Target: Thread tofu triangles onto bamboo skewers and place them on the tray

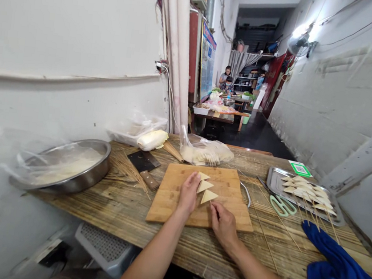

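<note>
So there's this stick [211,202] with three pale triangles [205,186] over the middle of the cutting board [167,202], slanting down toward the right hand [224,224], whose fingers pinch its lower end. Left hand [188,193] is bunched against the triangles' left side, can't tell if it's gripping. Cleaver [143,160] sits past the board's left edge, scissors [282,206] past its right.

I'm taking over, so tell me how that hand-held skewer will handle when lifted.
The skewer is probably light, being a thin stick with three visible triangular pieces. Those pieces may wobble or twist, since their corners jut out sideways.
</note>
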`<action>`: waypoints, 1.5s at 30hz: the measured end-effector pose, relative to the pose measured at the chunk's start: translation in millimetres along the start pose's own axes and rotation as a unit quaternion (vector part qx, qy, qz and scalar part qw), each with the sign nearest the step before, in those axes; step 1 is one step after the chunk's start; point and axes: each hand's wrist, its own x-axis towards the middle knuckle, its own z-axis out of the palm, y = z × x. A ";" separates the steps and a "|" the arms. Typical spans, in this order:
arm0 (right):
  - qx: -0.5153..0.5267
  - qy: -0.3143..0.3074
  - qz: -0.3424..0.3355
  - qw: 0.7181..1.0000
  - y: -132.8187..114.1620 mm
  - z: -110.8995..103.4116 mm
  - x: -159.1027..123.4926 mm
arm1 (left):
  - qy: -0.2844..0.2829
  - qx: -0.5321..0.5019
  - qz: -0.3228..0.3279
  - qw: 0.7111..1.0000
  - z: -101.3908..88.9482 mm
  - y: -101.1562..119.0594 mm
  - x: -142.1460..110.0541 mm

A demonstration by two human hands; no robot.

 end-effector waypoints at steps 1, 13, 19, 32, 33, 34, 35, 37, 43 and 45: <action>0.002 0.002 0.004 1.000 -0.3 0.0 0.4 | -0.022 -0.005 -0.025 0.999 1.4 -1.6 -2.5; 0.013 0.022 0.026 0.999 -2.1 -1.2 3.7 | -0.044 0.011 -0.158 0.986 8.2 -15.7 -16.9; 0.013 0.021 0.027 0.999 -0.8 -0.8 4.1 | -0.057 0.018 -0.168 0.984 8.2 -17.8 -16.7; 0.008 -0.010 0.015 1.000 -3.3 -0.2 1.2 | -0.008 -0.034 -0.107 0.994 6.6 -10.8 -5.5; 0.008 -0.009 0.015 1.000 -2.8 0.1 1.1 | -0.007 -0.035 -0.109 0.993 6.9 -11.5 -5.8; 0.008 -0.009 0.015 1.000 -2.4 0.3 1.1 | -0.007 -0.034 -0.112 0.993 7.2 -12.1 -6.2; 0.008 -0.008 0.015 1.000 -2.1 0.4 1.1 | -0.008 -0.032 -0.116 0.993 7.5 -12.6 -6.8; 0.007 -0.007 0.016 1.000 -1.7 0.2 1.2 | -0.010 -0.026 -0.129 0.991 7.7 -13.0 -7.8; 0.008 -0.008 0.014 1.000 -2.1 -1.7 1.1 | -0.033 -0.029 -0.096 0.994 3.3 -6.9 -3.8; 0.012 -0.013 0.007 1.000 -2.2 -1.7 0.6 | -0.030 -0.042 -0.066 0.996 1.1 -3.2 -0.2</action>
